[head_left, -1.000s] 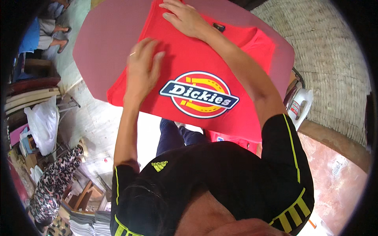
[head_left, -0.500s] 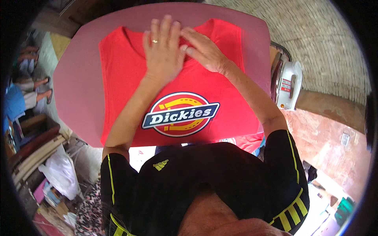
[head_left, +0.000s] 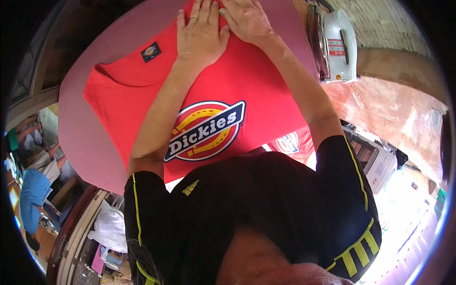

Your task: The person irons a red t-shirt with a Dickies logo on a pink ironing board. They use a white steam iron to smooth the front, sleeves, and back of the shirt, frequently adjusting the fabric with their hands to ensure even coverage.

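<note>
I am resting my left hand [head_left: 202,40] and right hand [head_left: 247,21] side by side on a red shirt [head_left: 240,83], palms down, fingers extended, grasping nothing that I can see. The shirt is lying spread over the pink tabletop [head_left: 85,147]. A white iron [head_left: 334,31] is sitting near its right edge.

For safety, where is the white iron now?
The white iron is at the head view's upper right, beside the right edge of the pink table.

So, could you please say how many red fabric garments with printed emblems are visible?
2: the upper garment lies on the broad mauve table; the lower garment shows past its near edge; more may be hidden.
</note>
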`<state>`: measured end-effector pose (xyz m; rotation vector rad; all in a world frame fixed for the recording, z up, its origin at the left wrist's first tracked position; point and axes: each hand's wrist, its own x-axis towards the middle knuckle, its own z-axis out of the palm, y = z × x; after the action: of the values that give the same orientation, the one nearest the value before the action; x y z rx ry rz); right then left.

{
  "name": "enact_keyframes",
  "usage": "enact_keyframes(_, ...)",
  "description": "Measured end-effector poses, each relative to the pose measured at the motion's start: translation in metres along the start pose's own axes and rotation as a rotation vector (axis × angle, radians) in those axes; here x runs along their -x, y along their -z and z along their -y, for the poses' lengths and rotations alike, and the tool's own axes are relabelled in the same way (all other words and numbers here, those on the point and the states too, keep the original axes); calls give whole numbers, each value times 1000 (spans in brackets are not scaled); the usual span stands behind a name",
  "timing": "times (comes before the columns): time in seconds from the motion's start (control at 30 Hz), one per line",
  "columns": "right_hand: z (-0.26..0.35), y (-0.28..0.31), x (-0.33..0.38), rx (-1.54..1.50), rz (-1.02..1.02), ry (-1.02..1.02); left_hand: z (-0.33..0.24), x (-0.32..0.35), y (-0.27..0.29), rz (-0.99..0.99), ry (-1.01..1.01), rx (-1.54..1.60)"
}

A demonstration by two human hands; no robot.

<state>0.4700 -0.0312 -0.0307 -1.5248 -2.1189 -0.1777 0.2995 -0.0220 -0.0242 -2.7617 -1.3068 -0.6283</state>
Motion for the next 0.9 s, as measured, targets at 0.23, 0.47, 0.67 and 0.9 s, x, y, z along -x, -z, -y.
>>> enact_keyframes(0.23,-48,130,54,268,-219,161,-1,4,-3,61,38,-81)
enact_keyframes(0.47,-125,189,159,38,-1,-569,-2,5,-1,77,31,-128)
enact_keyframes(0.67,-143,193,132,-641,32,-825,-2,4,1,96,21,-148)
enact_keyframes(0.9,-112,251,141,-516,240,-877,-4,5,0,73,7,-151)
